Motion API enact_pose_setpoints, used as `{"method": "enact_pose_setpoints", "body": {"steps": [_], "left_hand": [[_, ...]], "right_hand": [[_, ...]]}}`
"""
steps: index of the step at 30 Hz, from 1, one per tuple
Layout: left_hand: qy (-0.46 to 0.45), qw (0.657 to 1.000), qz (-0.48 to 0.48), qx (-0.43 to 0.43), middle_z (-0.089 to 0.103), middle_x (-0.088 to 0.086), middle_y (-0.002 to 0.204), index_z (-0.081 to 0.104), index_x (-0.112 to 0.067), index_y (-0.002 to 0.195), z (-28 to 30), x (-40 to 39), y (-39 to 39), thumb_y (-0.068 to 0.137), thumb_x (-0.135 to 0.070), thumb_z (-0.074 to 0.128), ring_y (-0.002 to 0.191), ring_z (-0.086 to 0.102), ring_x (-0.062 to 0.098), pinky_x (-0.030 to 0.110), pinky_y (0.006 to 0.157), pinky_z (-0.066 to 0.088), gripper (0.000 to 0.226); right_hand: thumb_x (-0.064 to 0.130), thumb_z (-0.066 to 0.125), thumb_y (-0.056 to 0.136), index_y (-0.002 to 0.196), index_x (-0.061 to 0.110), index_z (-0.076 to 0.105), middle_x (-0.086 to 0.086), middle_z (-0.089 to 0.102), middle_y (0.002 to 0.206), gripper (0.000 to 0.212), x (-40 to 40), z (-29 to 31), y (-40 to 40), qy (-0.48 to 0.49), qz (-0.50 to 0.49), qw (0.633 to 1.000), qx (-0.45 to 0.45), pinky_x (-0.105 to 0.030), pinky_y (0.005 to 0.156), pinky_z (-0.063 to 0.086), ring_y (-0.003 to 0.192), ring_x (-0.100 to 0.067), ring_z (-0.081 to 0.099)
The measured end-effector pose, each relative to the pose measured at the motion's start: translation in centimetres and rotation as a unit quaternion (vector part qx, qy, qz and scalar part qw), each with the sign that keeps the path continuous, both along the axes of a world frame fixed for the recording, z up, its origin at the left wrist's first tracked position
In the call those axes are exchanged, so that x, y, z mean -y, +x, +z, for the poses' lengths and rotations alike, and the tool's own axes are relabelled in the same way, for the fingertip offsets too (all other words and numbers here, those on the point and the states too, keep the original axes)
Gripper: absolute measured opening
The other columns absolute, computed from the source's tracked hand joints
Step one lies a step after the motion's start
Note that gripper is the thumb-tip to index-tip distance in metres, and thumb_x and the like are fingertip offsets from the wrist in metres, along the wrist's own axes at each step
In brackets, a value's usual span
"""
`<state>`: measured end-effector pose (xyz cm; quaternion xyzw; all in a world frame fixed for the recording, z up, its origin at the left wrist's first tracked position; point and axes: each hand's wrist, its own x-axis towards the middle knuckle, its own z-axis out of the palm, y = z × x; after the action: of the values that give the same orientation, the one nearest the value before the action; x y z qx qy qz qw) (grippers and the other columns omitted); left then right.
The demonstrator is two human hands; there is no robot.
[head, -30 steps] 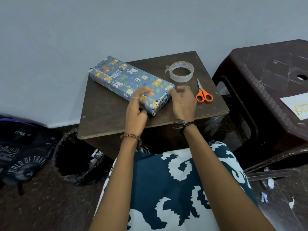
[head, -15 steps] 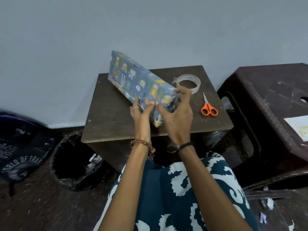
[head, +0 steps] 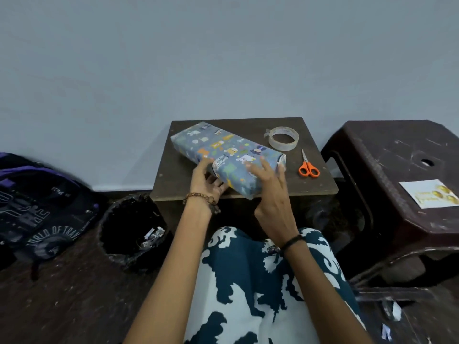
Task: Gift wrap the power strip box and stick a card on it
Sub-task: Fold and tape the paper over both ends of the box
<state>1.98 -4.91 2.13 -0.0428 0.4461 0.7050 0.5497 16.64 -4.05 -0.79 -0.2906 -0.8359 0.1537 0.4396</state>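
Since half a second ago the long box wrapped in blue-grey cartoon-print paper (head: 223, 155) has gone from tipped up on its near end to lying flat again on the small dark brown wooden table (head: 248, 187), running diagonally from the far left corner toward the near right. The wrap is smooth and fully covers the visible faces; the print shows small animals and blocks in yellow, orange, green and white. Right end shows a folded paper flap, detail too blurred to read.

Left hand (head: 206, 182) sits at the box's near long side, thumb up against the edge, fingers loosely curved under or beside the bottom edge; whether they actually grip it I cannot tell. A beaded bracelet is on that wrist. Right hand (head: 270, 192) lies over the near right part of the box, fingers spread and fairly straight, tips resting on the top face; nothing pinched.

A clear tape roll (head: 284, 137) lies flat near the far right of the table, and orange-handled scissors (head: 307, 165) lie closed just beside the box's right end, not touching it. A white card with yellow print (head: 427, 196) lies on the dark brown plastic stool (head: 397, 157) at right.
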Motion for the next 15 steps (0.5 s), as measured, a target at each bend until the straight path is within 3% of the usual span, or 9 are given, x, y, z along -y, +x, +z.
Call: {"method": "enact_pose_setpoints", "body": {"steps": [2, 5, 6, 8, 11, 13, 15], "left_hand": [[0.021, 0.999, 0.023, 0.045, 0.055, 0.009, 0.091, 0.050, -0.011, 0.087, -0.5, 0.0, 1.0, 0.086, -0.009, 0.053, 0.080, 0.059, 0.023, 0.042, 0.064, 0.057, 0.004], [0.012, 0.998, 0.036, 0.050, 0.049, 0.011, 0.101, 0.048, -0.014, 0.082, -1.4, -0.5, 2.3, 0.085, -0.004, 0.054, 0.096, 0.053, 0.025, 0.048, 0.083, 0.047, 0.012], [-0.005, 0.999, 0.037, 0.037, 0.047, 0.010, 0.105, 0.047, -0.014, 0.082, -1.7, -0.6, 2.8, 0.084, -0.004, 0.056, 0.101, 0.050, 0.024, 0.046, 0.083, 0.047, 0.014], [-0.062, 0.997, 0.047, -0.002, 0.046, 0.010, 0.103, 0.045, -0.014, 0.082, -2.4, -1.0, 3.5, 0.082, -0.005, 0.061, 0.097, 0.049, 0.021, 0.038, 0.074, 0.051, 0.018], [-0.106, 0.989, 0.078, -0.064, 0.052, 0.011, 0.103, 0.044, -0.008, 0.097, -3.2, -1.6, 4.0, 0.077, -0.005, 0.068, 0.079, 0.055, 0.016, 0.025, 0.051, 0.051, 0.031], [-0.105, 0.982, 0.115, -0.106, 0.047, 0.012, 0.125, 0.036, -0.008, 0.125, -3.7, -2.2, 4.2, 0.075, -0.002, 0.069, 0.098, 0.057, 0.021, 0.028, 0.064, 0.055, 0.060], [-0.125, 0.958, 0.146, -0.215, 0.026, 0.014, 0.141, 0.016, -0.012, 0.141, -3.8, -2.1, 4.6, 0.073, 0.004, 0.070, 0.119, 0.047, 0.025, 0.029, 0.086, 0.050, 0.089]], "right_hand": [[-0.013, 0.026, 0.054, 0.132, 0.023, 0.036, 0.014, 0.039, 0.140, 0.086, 0.7, 0.2, 0.4, -0.116, -0.027, 0.988, -0.102, -0.040, 0.119, 0.007, 0.141, -0.009, 0.021], [-0.003, 0.043, 0.085, 0.131, 0.017, 0.045, 0.001, 0.040, 0.143, 0.050, 0.8, 1.1, 0.8, -0.226, -0.086, 0.944, -0.226, -0.018, 0.111, 0.024, 0.136, -0.008, 0.029], [0.007, 0.050, 0.091, 0.131, 0.016, 0.046, -0.003, 0.038, 0.145, 0.041, 0.6, 1.3, 1.0, -0.248, -0.099, 0.939, -0.216, -0.012, 0.106, 0.025, 0.137, -0.008, 0.028], [0.019, 0.061, 0.090, 0.133, 0.018, 0.045, -0.003, 0.031, 0.149, 0.046, -0.3, 1.0, 1.3, -0.281, -0.101, 0.946, -0.130, -0.011, 0.102, 0.022, 0.139, -0.009, 0.022], [0.020, 0.066, 0.085, 0.133, 0.017, 0.047, -0.005, 0.027, 0.151, 0.051, -1.7, -0.5, 1.4, -0.258, -0.101, 0.961, 0.010, -0.020, 0.108, 0.021, 0.141, -0.015, 0.021], [0.016, 0.064, 0.085, 0.127, 0.015, 0.053, -0.009, 0.034, 0.147, 0.043, -2.3, -1.5, 1.4, -0.228, -0.125, 0.964, 0.047, -0.040, 0.113, 0.026, 0.138, -0.023, 0.028], [0.014, 0.063, 0.086, 0.123, 0.015, 0.057, -0.011, 0.041, 0.142, 0.038, -2.7, -2.3, 1.2, -0.200, -0.167, 0.963, 0.070, -0.049, 0.109, 0.029, 0.136, -0.027, 0.033]]}}
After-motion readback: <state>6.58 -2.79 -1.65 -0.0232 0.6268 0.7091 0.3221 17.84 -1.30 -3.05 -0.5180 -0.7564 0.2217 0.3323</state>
